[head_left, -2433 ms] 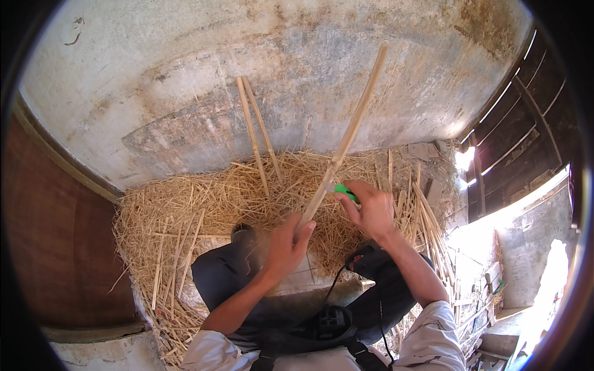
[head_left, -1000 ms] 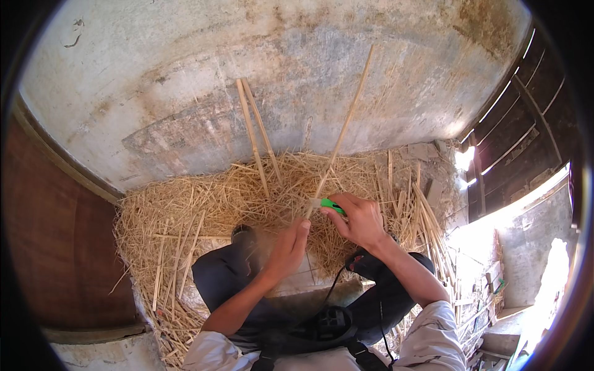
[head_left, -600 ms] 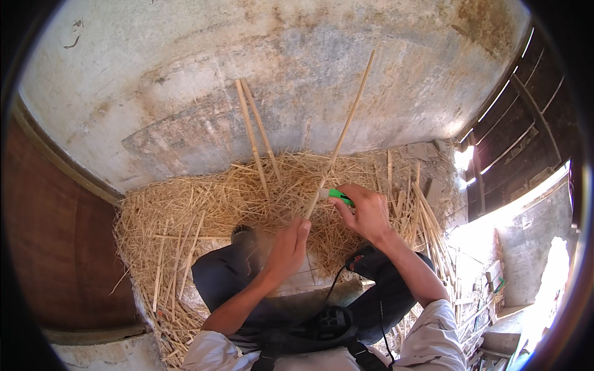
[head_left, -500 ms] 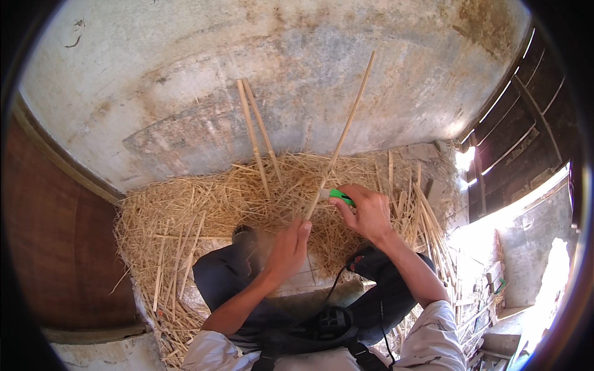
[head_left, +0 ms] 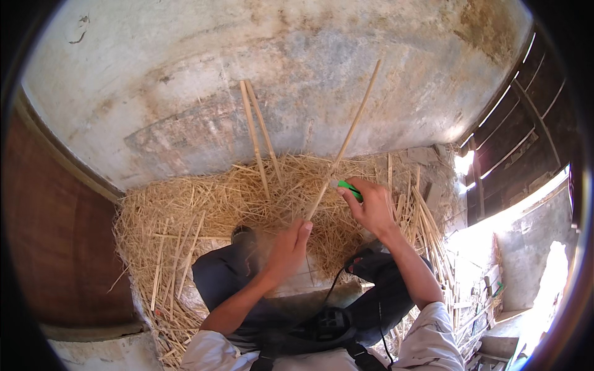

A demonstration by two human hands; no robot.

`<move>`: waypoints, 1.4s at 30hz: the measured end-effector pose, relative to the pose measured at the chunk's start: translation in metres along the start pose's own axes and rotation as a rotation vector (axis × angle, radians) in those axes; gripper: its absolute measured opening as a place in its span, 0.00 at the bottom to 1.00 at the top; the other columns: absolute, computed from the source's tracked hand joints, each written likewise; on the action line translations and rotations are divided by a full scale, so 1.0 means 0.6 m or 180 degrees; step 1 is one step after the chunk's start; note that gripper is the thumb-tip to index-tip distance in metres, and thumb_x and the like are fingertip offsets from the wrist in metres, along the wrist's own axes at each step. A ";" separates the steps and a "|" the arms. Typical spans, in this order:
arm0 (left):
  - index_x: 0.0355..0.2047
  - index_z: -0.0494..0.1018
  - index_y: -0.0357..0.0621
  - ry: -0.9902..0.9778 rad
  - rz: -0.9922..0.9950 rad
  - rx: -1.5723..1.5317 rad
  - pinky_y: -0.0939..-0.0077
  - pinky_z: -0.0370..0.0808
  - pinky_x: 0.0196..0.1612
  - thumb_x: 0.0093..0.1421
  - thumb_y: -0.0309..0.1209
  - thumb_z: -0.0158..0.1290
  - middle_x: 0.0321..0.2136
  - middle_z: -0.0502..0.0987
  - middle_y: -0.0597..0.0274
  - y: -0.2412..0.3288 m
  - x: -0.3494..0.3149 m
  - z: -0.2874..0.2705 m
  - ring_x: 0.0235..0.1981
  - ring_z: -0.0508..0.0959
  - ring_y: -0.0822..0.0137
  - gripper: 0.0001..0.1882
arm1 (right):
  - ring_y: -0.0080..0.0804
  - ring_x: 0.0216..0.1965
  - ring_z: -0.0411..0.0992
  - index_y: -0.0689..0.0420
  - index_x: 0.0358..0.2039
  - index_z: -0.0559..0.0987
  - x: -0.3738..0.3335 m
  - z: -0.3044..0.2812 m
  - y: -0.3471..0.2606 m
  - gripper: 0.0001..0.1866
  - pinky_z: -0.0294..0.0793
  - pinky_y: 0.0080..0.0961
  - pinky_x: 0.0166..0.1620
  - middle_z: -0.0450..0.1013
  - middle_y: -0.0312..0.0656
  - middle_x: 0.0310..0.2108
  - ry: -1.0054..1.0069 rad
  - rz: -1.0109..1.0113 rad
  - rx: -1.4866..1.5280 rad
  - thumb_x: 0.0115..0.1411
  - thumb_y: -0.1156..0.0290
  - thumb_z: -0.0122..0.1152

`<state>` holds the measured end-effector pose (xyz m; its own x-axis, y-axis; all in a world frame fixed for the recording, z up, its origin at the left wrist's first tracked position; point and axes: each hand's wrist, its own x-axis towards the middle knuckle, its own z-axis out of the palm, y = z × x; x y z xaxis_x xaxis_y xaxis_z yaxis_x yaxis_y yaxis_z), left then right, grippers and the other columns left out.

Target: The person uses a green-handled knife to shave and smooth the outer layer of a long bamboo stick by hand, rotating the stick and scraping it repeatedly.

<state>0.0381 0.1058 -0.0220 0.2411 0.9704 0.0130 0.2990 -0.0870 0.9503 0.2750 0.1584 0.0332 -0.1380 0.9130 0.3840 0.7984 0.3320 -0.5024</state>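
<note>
Over straw (head_left: 185,207), my green knife (head_left: 350,187) has slid outward.
Right hand (head_left: 374,209) wraps it; left hand (head_left: 286,250) pinches the bamboo strip (head_left: 357,119), now farther from the blade (head_left: 334,183).

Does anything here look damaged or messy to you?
Yes, two things. The wall ahead has brown blotches and worn-looking patches, so it seems damaged. Below it, straw-like shavings lie in an untidy tangle. Nothing looks odd in the hands: the left hand holds a pale strip, the right hand a green tool.
</note>
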 end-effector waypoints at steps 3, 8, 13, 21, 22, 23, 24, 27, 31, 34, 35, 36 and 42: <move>0.36 0.68 0.39 -0.0029 0.0064 -0.0105 0.68 0.65 0.26 0.81 0.41 0.47 0.18 0.65 0.64 -0.011 0.006 -0.002 0.20 0.66 0.72 0.19 | 0.26 0.26 0.73 0.56 0.42 0.85 0.015 0.007 0.041 0.16 0.71 0.28 0.33 0.76 0.37 0.24 -0.0701 0.0501 0.1645 0.72 0.55 0.66; 0.36 0.69 0.39 0.0151 0.0173 0.0097 0.72 0.64 0.24 0.77 0.37 0.54 0.18 0.65 0.66 -0.005 0.007 -0.007 0.19 0.65 0.76 0.15 | 0.19 0.26 0.61 0.57 0.39 0.84 0.010 -0.015 0.060 0.14 0.60 0.24 0.31 0.64 0.27 0.24 -0.1650 0.0706 0.2659 0.73 0.57 0.66; 0.39 0.69 0.43 0.0463 0.0317 0.0636 0.54 0.68 0.26 0.75 0.48 0.54 0.18 0.73 0.50 -0.026 0.017 -0.009 0.18 0.76 0.48 0.20 | 0.17 0.31 0.67 0.56 0.41 0.83 0.007 -0.023 0.063 0.10 0.66 0.22 0.37 0.70 0.28 0.28 -0.1229 0.0537 0.2106 0.73 0.62 0.66; 0.39 0.72 0.40 0.0485 0.0425 0.1063 0.63 0.71 0.23 0.72 0.38 0.61 0.18 0.75 0.53 -0.019 0.012 0.002 0.17 0.78 0.58 0.15 | 0.22 0.39 0.80 0.62 0.50 0.84 0.005 0.001 0.025 0.15 0.76 0.26 0.48 0.83 0.36 0.35 -0.0404 0.1095 0.2573 0.72 0.63 0.68; 0.39 0.72 0.40 0.0484 0.0458 0.1132 0.62 0.72 0.24 0.72 0.38 0.62 0.18 0.76 0.53 -0.020 0.012 0.003 0.17 0.79 0.55 0.15 | 0.22 0.39 0.80 0.62 0.49 0.85 0.003 0.005 0.026 0.16 0.76 0.26 0.50 0.84 0.37 0.35 -0.0411 0.1081 0.2526 0.72 0.62 0.68; 0.40 0.72 0.40 0.0494 0.0484 0.1191 0.61 0.72 0.24 0.72 0.38 0.62 0.18 0.76 0.52 -0.020 0.011 0.005 0.18 0.80 0.54 0.15 | 0.22 0.40 0.81 0.63 0.48 0.85 0.001 0.011 0.029 0.16 0.77 0.27 0.51 0.85 0.38 0.35 -0.0416 0.1072 0.2478 0.72 0.62 0.68; 0.40 0.72 0.40 0.0503 0.0511 0.1250 0.61 0.73 0.24 0.72 0.38 0.62 0.19 0.77 0.52 -0.019 0.010 0.006 0.18 0.80 0.53 0.15 | 0.23 0.40 0.82 0.64 0.47 0.85 0.000 0.014 0.030 0.16 0.77 0.27 0.52 0.86 0.39 0.35 -0.0420 0.1064 0.2430 0.72 0.61 0.68; 0.41 0.72 0.40 0.0515 0.0528 0.1403 0.60 0.73 0.25 0.71 0.39 0.62 0.20 0.78 0.51 -0.020 0.009 0.008 0.19 0.81 0.51 0.15 | 0.23 0.40 0.82 0.62 0.46 0.87 0.002 0.013 0.024 0.15 0.77 0.29 0.54 0.86 0.38 0.33 -0.0434 0.1113 0.2278 0.71 0.61 0.69; 0.42 0.72 0.40 0.0478 0.0517 0.1433 0.60 0.73 0.25 0.71 0.38 0.62 0.21 0.78 0.51 -0.022 0.009 0.006 0.20 0.81 0.52 0.15 | 0.13 0.21 0.65 0.57 0.41 0.87 0.006 -0.007 0.004 0.10 0.62 0.17 0.26 0.86 0.35 0.32 -0.0668 0.1521 0.2503 0.73 0.63 0.66; 0.42 0.72 0.40 0.0468 0.0546 0.1356 0.60 0.73 0.25 0.71 0.38 0.62 0.21 0.79 0.50 -0.024 0.010 0.007 0.20 0.81 0.52 0.15 | 0.12 0.19 0.62 0.57 0.40 0.87 0.006 -0.006 0.019 0.10 0.59 0.17 0.24 0.86 0.35 0.33 -0.0733 0.1515 0.2565 0.72 0.64 0.66; 0.42 0.72 0.40 0.0459 0.0538 0.1332 0.60 0.74 0.25 0.71 0.38 0.62 0.21 0.79 0.50 -0.023 0.011 0.007 0.20 0.81 0.52 0.15 | 0.13 0.20 0.64 0.57 0.40 0.87 0.007 -0.007 0.021 0.09 0.61 0.18 0.25 0.86 0.35 0.34 -0.0746 0.1495 0.2563 0.72 0.65 0.67; 0.42 0.72 0.40 0.0450 0.0530 0.1308 0.61 0.74 0.25 0.71 0.38 0.62 0.21 0.79 0.50 -0.022 0.011 0.006 0.20 0.81 0.52 0.15 | 0.13 0.20 0.65 0.58 0.40 0.87 0.006 -0.003 0.028 0.09 0.63 0.18 0.25 0.86 0.35 0.33 -0.0711 0.1396 0.2540 0.72 0.66 0.67; 0.42 0.71 0.43 0.0414 0.0483 0.1207 0.54 0.72 0.23 0.73 0.44 0.59 0.18 0.77 0.49 -0.027 0.012 0.005 0.19 0.81 0.46 0.17 | 0.22 0.31 0.80 0.62 0.42 0.87 0.005 -0.010 0.014 0.10 0.73 0.26 0.34 0.86 0.42 0.32 -0.0555 0.1019 0.1472 0.70 0.67 0.68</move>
<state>0.0379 0.1136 -0.0380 0.1973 0.9584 0.2062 0.5932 -0.2841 0.7533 0.2845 0.1625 0.0347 -0.0580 0.9973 0.0440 0.4830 0.0666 -0.8731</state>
